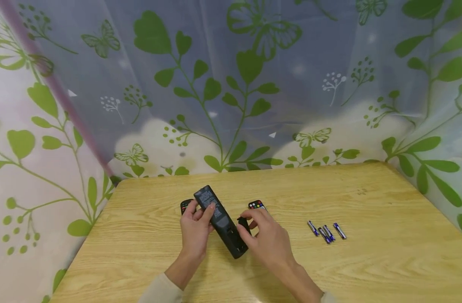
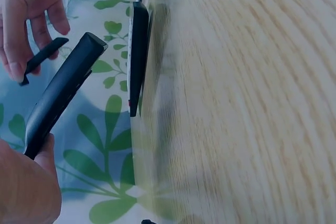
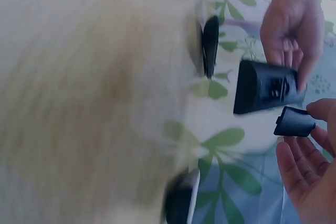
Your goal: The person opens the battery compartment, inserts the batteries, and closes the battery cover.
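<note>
A black remote control [image 1: 221, 221] is gripped in my left hand [image 1: 194, 229], tilted above the table with its back up and its battery compartment uncovered at the lower end. The thumb lies across the printed label. Close beside that end, my right hand [image 1: 268, 240] pinches a small black battery cover [image 1: 244, 224] between thumb and fingers. The right wrist view shows the cover [image 3: 295, 122] apart from the remote [image 3: 268, 86]. Whether any battery sits in the compartment is too small to tell.
Several blue-and-silver batteries [image 1: 327, 233] lie on the wooden table [image 1: 386, 252] to the right. Behind the hands rest two more remotes, one at left [image 1: 186, 205] and one with coloured buttons [image 1: 256, 204] at right. A leaf-patterned curtain [image 1: 215, 84] hangs beyond the table's far edge.
</note>
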Tool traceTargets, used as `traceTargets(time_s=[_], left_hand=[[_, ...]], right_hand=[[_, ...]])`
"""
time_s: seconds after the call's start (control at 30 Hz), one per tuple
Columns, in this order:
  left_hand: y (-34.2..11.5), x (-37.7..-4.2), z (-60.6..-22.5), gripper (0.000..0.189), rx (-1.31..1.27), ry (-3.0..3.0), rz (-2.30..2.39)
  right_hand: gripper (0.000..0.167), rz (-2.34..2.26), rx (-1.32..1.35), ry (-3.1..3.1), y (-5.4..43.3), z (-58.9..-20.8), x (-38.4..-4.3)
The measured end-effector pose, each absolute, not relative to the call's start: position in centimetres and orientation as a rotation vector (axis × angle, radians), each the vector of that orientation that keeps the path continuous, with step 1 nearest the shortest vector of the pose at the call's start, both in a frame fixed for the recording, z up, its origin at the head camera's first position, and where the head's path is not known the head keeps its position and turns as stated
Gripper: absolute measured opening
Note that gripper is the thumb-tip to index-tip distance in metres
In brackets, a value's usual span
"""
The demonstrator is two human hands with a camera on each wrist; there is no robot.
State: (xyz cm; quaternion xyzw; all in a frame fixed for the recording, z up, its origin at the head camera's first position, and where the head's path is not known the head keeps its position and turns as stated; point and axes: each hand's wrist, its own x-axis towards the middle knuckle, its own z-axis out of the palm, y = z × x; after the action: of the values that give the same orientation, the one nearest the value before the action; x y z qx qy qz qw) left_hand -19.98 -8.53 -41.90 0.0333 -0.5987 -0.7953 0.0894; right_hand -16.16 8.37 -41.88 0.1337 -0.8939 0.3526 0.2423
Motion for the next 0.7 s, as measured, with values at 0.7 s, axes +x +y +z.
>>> traceTargets(time_s=[0.7], left_hand=[[-8.3,-20.4,-41.8,0.034,0.143,-1.859,-2.318]], right_hand=[[0.022,0.801,0.152,-2.512,22.2,-40.2,-17.8]])
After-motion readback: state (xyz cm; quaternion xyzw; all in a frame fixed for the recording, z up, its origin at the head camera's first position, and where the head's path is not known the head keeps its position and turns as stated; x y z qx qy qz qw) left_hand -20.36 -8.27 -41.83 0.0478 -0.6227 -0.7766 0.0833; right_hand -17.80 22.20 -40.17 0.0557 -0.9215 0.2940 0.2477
